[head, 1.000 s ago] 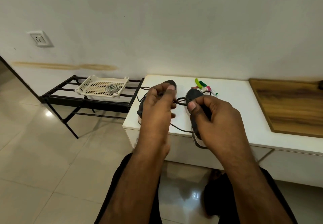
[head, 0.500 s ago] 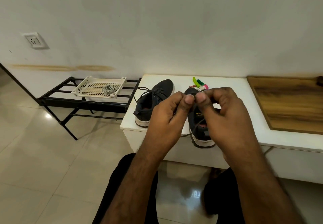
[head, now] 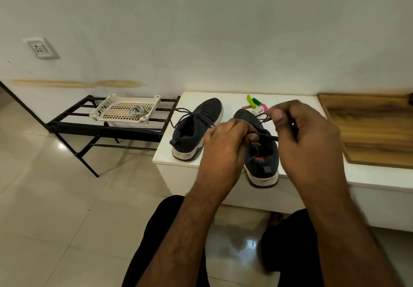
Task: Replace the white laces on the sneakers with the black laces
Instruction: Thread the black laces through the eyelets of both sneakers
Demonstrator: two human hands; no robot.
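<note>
Two dark sneakers stand on a white bench (head: 297, 105), heels toward me. The left sneaker (head: 196, 128) carries a black lace whose ends trail off to the left. Both my hands are over the right sneaker (head: 261, 161). My left hand (head: 225, 150) pinches a strand of its black lace (head: 268, 137) above the shoe's opening. A little higher and to the right, my right hand (head: 306, 136) pinches another part of the same lace near the tongue. The white laces (head: 137, 111) lie bundled in a white plastic tray (head: 107, 107) to the left.
The tray sits on a black metal rack (head: 73, 125) beside the bench. Coloured markers (head: 256, 104) lie at the back of the bench behind the right sneaker. A wooden board (head: 375, 130) covers the bench's right part. Tiled floor lies below; a wall socket (head: 41, 48) is far left.
My hands have drawn apart: the left dropped lower onto the right sneaker's opening, the right shifted right, stretching the black lace between them. The left sneaker is now uncovered.
</note>
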